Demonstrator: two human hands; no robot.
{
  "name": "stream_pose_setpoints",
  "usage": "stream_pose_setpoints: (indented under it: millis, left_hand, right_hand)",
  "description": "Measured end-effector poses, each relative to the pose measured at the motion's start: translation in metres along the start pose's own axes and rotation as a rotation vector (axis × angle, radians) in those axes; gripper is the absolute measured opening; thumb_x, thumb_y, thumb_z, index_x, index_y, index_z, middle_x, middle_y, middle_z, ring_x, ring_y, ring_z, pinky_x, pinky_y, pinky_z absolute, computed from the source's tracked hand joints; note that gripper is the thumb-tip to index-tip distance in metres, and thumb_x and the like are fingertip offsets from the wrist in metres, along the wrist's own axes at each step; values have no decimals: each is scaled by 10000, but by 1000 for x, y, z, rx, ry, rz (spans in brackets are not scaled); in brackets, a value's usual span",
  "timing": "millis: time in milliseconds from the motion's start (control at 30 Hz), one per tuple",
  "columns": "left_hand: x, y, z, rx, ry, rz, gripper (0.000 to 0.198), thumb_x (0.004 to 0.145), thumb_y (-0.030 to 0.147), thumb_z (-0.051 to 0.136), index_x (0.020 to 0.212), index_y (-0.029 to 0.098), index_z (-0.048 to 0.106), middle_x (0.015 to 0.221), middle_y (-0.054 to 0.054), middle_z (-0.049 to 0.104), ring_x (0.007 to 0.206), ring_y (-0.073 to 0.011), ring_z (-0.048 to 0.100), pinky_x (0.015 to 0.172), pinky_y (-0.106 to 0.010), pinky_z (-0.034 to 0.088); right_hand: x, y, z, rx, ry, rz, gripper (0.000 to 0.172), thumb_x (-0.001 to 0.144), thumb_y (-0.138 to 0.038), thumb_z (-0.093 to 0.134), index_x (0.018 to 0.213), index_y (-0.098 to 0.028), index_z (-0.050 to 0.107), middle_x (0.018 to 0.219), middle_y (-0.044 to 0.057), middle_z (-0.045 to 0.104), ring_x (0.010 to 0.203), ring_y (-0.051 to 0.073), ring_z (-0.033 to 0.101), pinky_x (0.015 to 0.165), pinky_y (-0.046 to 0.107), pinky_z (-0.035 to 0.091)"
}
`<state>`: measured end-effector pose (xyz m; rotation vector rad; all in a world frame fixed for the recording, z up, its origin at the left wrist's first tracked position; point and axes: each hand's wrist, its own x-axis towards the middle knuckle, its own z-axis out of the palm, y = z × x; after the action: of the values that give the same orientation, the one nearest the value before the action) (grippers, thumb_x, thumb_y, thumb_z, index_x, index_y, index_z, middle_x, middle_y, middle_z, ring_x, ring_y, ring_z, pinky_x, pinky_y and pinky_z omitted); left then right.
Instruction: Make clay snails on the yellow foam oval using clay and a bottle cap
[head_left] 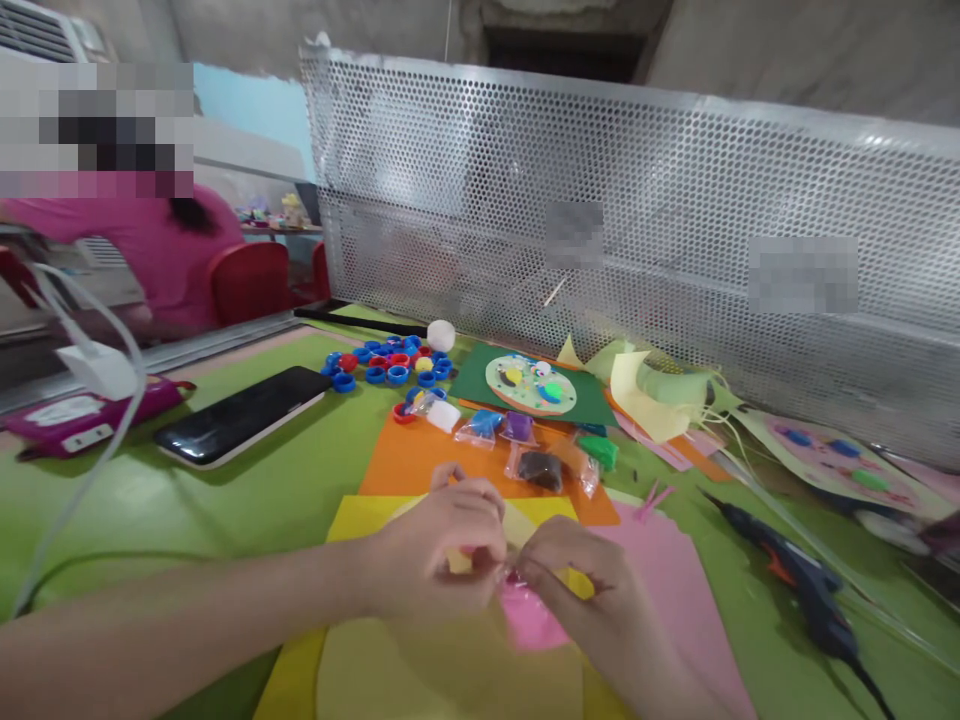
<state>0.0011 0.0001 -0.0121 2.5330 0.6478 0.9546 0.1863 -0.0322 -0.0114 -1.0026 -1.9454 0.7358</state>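
Note:
Both of my hands are closed over a small clear packet of pink clay (531, 612), pinching its top edge. My left hand (450, 540) curls its fingers at the packet's upper left corner. From the other side, my right hand (574, 572) grips the wrapper between thumb and forefinger. Beneath them lies a pale yellow rounded paper piece (420, 668) on a bright yellow sheet (349, 520). Just beyond my hands, wrapped clay packets in blue, purple, dark brown (540, 468) and green (598, 451) rest on and beside an orange sheet (382, 460).
A phone (244, 415) and a magenta power strip (97, 420) with a white cable lie left. Bottle-cap rings (397, 374) and a decorated green card (469, 380) sit farther back. A glue gun (799, 570) lies right. A perforated metal screen (637, 200) borders the table; a person in pink sits beyond.

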Motion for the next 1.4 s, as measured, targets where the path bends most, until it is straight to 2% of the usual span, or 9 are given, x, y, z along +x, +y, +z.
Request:
stream_pose_setpoints:
  millis: [267,467,600,667,733,800,900,1100,1400]
  left_hand:
    - [-2,-2,1,-86,-9,27,136,800,155,518,667,186,526,683,-13,623,743,-155,546,713,-304,382]
    - [2,2,-7,-128,-118,38,136,830,172,519,708,202,571,714,-12,658,808,-166,545,754,-283,398]
    - [8,-4,-14,-49,-28,-143,144,856,209,471,789,204,599,749,-8,641,763,-164,556,794,-328,358]
    - [10,-13,-18,-6,71,-286,166,876,236,425,837,197,582,800,-18,640,798,-175,565,837,-361,335]
    - [12,-23,-21,3,148,-360,183,897,251,383,975,191,537,854,-33,641,858,-185,571,857,-370,342]
    - [13,-32,-22,-6,177,-395,204,908,251,358,1056,185,483,827,-26,643,823,-170,593,850,-357,374]
    - [13,-37,-19,-21,161,-429,177,898,249,386,1023,191,497,744,1,650,786,-166,606,833,-348,404]
    - [14,-34,-14,-13,117,-453,168,875,270,432,943,196,567,790,-3,668,837,-193,583,907,-437,321]
    - [11,-20,-19,-100,71,-442,265,894,373,410,839,184,587,911,-33,648,920,-209,547,891,-410,309]
  right_hand:
    - [-1,-4,-2,-46,-92,116,161,816,-201,500,669,-187,563,655,0,613,614,116,578,570,209,441]
    - [0,-11,-8,-168,-116,24,198,828,-210,500,656,-206,598,654,-15,640,647,127,596,606,221,452]
    - [4,8,-29,-583,39,150,180,855,-296,489,724,-245,602,667,-43,663,575,121,609,508,200,454]
    - [6,27,-42,-700,128,182,171,874,-347,458,892,-234,586,747,-5,680,592,153,617,524,246,466]
    - [7,44,-53,-805,221,197,319,877,-364,437,1123,-170,496,816,71,683,634,213,627,551,321,472]
    - [8,54,-58,-930,337,171,368,878,-358,411,1163,-135,480,1051,175,623,895,317,594,717,460,438]
    - [13,58,-51,-1050,361,61,365,873,-339,416,1187,-166,487,1216,162,541,1083,345,486,857,536,325]
    - [32,71,-18,-1124,161,-157,316,845,-180,427,1145,-174,529,1114,114,627,1028,269,538,880,488,304]
    - [27,36,-12,-1109,281,-358,290,886,-158,394,1144,-181,524,1103,105,628,973,228,575,859,386,319]
